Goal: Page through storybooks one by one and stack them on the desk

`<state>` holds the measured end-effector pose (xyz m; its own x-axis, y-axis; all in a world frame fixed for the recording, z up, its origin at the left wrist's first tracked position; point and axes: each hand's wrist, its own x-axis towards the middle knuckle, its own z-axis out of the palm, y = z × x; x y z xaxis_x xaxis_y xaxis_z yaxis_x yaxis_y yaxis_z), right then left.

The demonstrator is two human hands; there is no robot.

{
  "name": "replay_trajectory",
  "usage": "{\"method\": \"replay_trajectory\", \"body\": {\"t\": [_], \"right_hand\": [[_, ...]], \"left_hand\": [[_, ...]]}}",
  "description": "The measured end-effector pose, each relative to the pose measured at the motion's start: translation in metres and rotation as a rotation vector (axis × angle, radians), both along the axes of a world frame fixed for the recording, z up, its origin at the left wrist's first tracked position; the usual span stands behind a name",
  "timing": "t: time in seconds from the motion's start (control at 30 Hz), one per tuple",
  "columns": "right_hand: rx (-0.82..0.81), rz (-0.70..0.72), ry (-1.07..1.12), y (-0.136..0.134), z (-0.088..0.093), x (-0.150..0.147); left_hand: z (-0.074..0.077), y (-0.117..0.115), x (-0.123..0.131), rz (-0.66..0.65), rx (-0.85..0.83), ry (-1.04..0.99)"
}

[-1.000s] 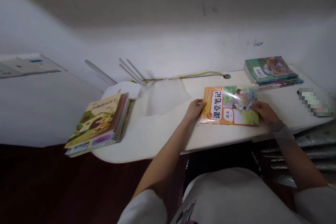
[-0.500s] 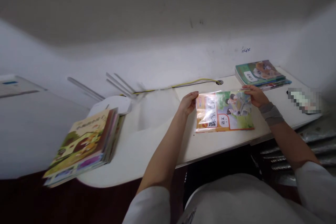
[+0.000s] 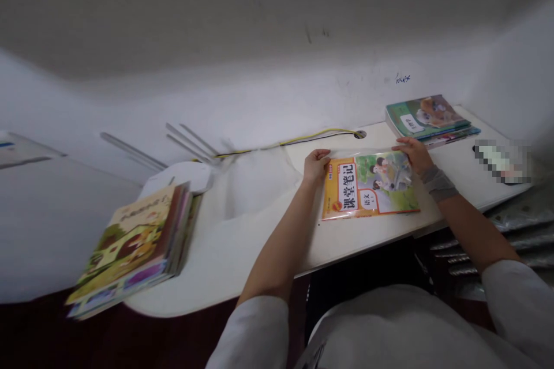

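Observation:
A workbook [image 3: 370, 187] with an orange and green cover lies sideways in front of me, inside a clear plastic cover that extends past its edges. My left hand [image 3: 317, 165] pinches the plastic cover at the upper left corner. At the upper right corner, my right hand [image 3: 414, 154] grips the same cover, a grey band around its wrist. Both hands are closed, with the thumbs partly hidden. Left of the workbook, a translucent plastic sheet [image 3: 255, 184] rests on the white table [image 3: 220, 262].
A stack of picture books [image 3: 125, 242] sits on the table's left end, overhanging its edge. More books [image 3: 428, 118] are piled at the back right, near a phone [image 3: 497, 161]. A yellow cable [image 3: 311, 135] runs along the wall to a hole. Silvery wrapped packs [image 3: 519, 236] stand below right.
The workbook's cover has tilted slightly, and the bright glare on its title has gone. Both hands keep hold of the plastic cover. My view has shifted a little.

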<state>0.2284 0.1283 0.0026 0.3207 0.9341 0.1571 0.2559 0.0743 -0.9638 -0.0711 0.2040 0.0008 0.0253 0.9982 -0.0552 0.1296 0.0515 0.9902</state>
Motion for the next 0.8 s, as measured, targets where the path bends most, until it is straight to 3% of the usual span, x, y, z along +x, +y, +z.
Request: {"method": "replay_trajectory", "body": {"t": [0.2, 0.4, 0.47, 0.57, 0.63, 0.8], "right_hand": [[-0.019, -0.162, -0.232, 0.017, -0.02, -0.007], [-0.091, -0.2, -0.359, 0.018, -0.02, -0.007], [-0.117, -0.203, -0.513, 0.014, -0.019, -0.013], [-0.147, -0.159, -0.905, 0.008, -0.019, -0.024], [-0.129, -0.087, -1.04, 0.007, -0.019, -0.031], [-0.048, 0.054, -0.876, 0.014, -0.019, -0.045]], "left_hand": [[-0.012, 0.004, 0.004, 0.015, 0.103, 0.388], [-0.006, 0.001, -0.005, -0.04, 0.115, 0.616], [-0.005, -0.004, -0.01, -0.058, 0.118, 0.663], [-0.003, -0.012, -0.02, -0.065, 0.121, 0.71], [-0.002, -0.018, -0.028, -0.054, 0.122, 0.73], [0.002, -0.032, -0.048, 0.021, 0.128, 0.778]]}}
